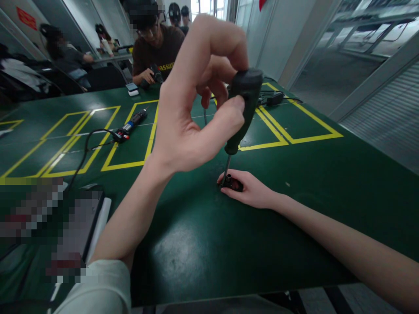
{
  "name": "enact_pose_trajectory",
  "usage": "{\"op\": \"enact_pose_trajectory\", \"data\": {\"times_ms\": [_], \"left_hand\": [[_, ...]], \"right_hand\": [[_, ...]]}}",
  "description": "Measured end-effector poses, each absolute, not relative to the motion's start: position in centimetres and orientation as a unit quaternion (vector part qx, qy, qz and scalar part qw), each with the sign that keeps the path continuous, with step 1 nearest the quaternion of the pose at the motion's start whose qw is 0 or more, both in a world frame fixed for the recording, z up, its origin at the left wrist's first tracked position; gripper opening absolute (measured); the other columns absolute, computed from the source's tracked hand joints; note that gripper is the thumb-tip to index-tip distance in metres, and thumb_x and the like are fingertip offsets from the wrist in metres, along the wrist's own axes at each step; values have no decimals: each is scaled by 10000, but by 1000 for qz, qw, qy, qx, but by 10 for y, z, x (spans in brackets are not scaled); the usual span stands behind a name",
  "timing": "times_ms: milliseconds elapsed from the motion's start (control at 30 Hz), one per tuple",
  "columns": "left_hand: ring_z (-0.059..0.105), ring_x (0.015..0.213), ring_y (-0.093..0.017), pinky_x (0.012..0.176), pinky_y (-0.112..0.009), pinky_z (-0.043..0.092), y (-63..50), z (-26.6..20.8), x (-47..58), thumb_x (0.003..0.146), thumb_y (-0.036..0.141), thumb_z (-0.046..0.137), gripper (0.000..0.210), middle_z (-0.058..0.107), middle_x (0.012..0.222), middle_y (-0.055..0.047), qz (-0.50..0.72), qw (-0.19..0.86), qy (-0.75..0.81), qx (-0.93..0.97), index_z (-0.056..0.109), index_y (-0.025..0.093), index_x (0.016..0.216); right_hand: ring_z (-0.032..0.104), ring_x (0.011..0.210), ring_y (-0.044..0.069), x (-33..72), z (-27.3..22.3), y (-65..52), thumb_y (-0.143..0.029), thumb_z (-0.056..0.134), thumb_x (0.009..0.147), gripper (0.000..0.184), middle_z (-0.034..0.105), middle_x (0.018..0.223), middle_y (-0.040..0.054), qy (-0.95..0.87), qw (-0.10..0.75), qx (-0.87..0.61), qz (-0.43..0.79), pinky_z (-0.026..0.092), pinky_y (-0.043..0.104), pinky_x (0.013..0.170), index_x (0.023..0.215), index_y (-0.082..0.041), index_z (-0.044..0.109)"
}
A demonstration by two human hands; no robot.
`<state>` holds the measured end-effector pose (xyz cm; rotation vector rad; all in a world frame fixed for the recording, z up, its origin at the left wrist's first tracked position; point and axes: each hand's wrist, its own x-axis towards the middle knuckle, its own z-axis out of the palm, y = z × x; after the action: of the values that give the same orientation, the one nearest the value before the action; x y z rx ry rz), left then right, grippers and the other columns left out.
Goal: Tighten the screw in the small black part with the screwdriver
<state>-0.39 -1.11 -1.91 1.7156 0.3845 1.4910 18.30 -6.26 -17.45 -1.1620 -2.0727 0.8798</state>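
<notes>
Two bare hands over a green table [304, 174], dark pen-shaped tool [133, 123] at ten o'clock, left hand [183, 117] at eleven — fingers curled closed on a tilted screwdriver [245, 107] at one o'clock, shaft reaching down to a small black part [235, 185], right hand [252, 189] at four o'clock — thumb and fingers closed around that part.

A corded tool [131, 123] lies left of centre on the tabletop [278, 248], amid yellow tape [124, 166]. At upper centre is a person [142, 56]; at upper left, a chair [105, 78] and a red sign [26, 18].
</notes>
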Motion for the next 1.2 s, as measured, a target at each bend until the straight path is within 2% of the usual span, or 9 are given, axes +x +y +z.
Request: {"op": "enact_pose_trajectory", "data": {"times_ms": [67, 400, 600, 667, 767, 833, 933, 1067, 1200], "left_hand": [[677, 941, -103, 755, -205, 479, -14, -19, -3, 945, 268, 614, 119, 575, 1055, 21, 603, 319, 72, 728, 688, 224, 1028], [529, 776, -128, 681, -266, 406, -21, -11, -5, 959, 392, 685, 202, 492, 881, -17, 553, 290, 121, 772, 669, 202, 1024], [436, 729, -112, 754, -276, 463, -7, -12, -5, 900, 387, 767, 349, 388, 816, 12, 571, 235, 116, 778, 485, 226, 773], [541, 787, -124, 825, -294, 519, -5, -13, -2, 902, 373, 757, 349, 462, 831, 10, 569, 280, 43, 772, 450, 237, 806], [730, 776, -152, 680, -266, 555, -12, -14, 3, 970, 214, 639, 224, 697, 953, 8, 513, 491, 83, 699, 423, 249, 921], [639, 496, -99, 475, -221, 452, -19, -13, 6, 1007, 187, 565, 146, 716, 787, 51, 483, 557, 93, 669, 446, 259, 962], [408, 334, -67, 362, -227, 264, -24, -11, 6, 1026, 332, 580, 227, 491, 470, 80, 472, 587, 86, 652, 554, 235, 823], [557, 489, -135, 489, -253, 435, -22, -6, 4, 1035, 629, 391, 591, 483, 564, -12, 418, 651, 108, 625, 633, 194, 716], [640, 680, -127, 685, -254, 558, -22, -4, 6, 1062, 573, 411, 598, 603, 756, -49, 396, 713, 79, 574, 675, 157, 722]], "right_hand": [[582, 664, 148, 183, -174, -63, -360, 653, 944, 192, 676, 849, 28, -780, 299, -438, 332, 478, 274, 607, 1027, -187, 662], [587, 659, 153, 183, -176, -63, -372, 653, 945, 210, 686, 859, 35, -778, 292, -445, 334, 482, 279, 610, 1039, -184, 661], [584, 655, 154, 182, -173, -63, -368, 645, 942, 227, 682, 848, 39, -775, 293, -445, 339, 480, 281, 617, 1060, -175, 660], [574, 646, 148, 182, -172, -63, -360, 649, 941, 217, 680, 842, 34, -775, 292, -446, 340, 475, 277, 609, 1057, -177, 661], [565, 638, 142, 182, -171, -64, -351, 657, 938, 201, 675, 826, 23, -776, 292, -446, 337, 470, 270, 603, 1052, -185, 662], [560, 633, 138, 182, -171, -64, -352, 658, 939, 197, 669, 817, 19, -776, 295, -445, 336, 469, 268, 601, 1046, -186, 662], [564, 641, 139, 181, -172, -64, -358, 653, 945, 203, 670, 827, 23, -777, 298, -440, 337, 471, 269, 605, 1049, -184, 661], [568, 646, 143, 182, -172, -63, -360, 649, 947, 203, 676, 845, 29, -779, 295, -443, 331, 474, 273, 608, 1054, -187, 661], [564, 639, 144, 182, -172, -63, -349, 652, 939, 184, 681, 844, 33, -782, 293, -445, 325, 469, 279, 608, 1027, -188, 657]]}}
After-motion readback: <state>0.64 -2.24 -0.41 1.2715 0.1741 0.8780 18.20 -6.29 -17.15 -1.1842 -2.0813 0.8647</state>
